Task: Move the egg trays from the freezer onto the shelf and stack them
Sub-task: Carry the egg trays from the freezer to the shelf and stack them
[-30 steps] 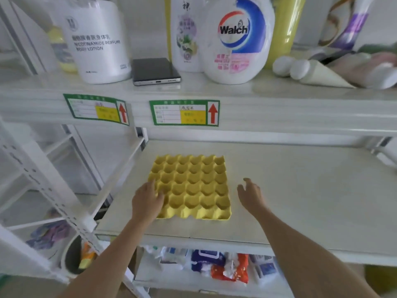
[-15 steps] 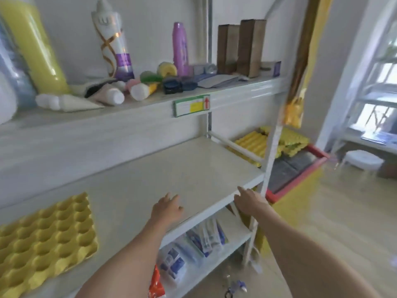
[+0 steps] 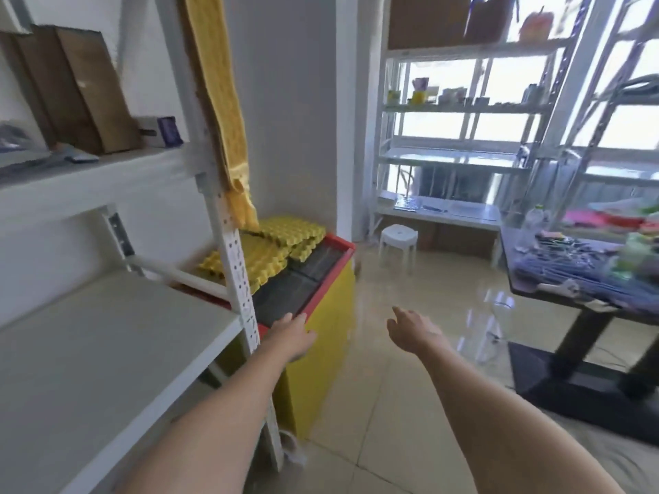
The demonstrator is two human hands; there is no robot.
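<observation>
The view has swung away from the single yellow tray that lay on the shelf a second ago; that tray is now out of sight, and the person faces the yellow freezer (image 3: 321,336) with its red rim and dark sliding lid, standing just beyond the end of the shelf (image 3: 107,351). Both hands have left the shelf and carry nothing. The left hand (image 3: 290,338) reaches forward with its fingers loosely extended, hovering at the freezer's near red edge; whether it touches the rim cannot be told. The right hand (image 3: 415,331) is out in the open air over the floor, fingers spread and relaxed, well apart from the freezer. The remaining egg trays (image 3: 281,246) sit in overlapping piles at the far end of the freezer lid, partly hidden behind the shelf's white perforated upright (image 3: 237,272), with a yellow strip hanging above them. This reads as the return trip: one tray seems delivered, and the next step is probably to reach past the upright for another tray, which still lies beyond both hands.
</observation>
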